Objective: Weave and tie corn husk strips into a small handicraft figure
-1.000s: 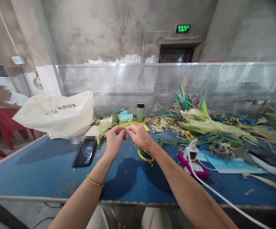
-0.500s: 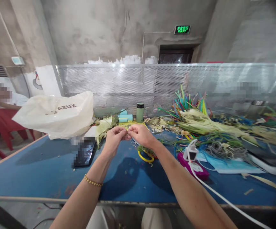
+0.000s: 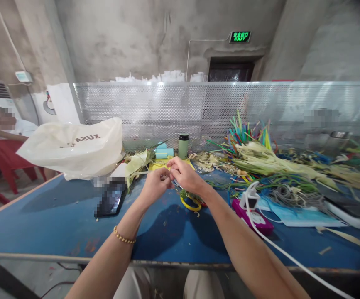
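Observation:
My left hand point(image 3: 157, 185) and my right hand point(image 3: 183, 174) meet above the middle of the blue table point(image 3: 83, 232), fingertips pinched close together. Whatever sits between the fingers is too small or hidden to make out. A yellow ring point(image 3: 191, 204) with green strands lies on the table just below my right hand. Behind the hands lies a yellow sheet point(image 3: 161, 164), partly covered by them. Pale green corn husks point(image 3: 138, 162) are left of my left hand, close to its knuckles.
A green bottle point(image 3: 183, 146) and blue rolls point(image 3: 164, 153) stand behind. At left are a phone point(image 3: 113, 201) and a white plastic bag point(image 3: 70, 149). Rightward lie husks point(image 3: 260, 160), coiled cords point(image 3: 292, 193), a purple power strip point(image 3: 257, 222) and a white cable point(image 3: 279, 251). A person point(image 3: 24, 126) sits far left.
My left hand has turned slightly and shifted right and down, closer under the right fingers. My right hand has lifted slightly. The camera view has shifted a little.

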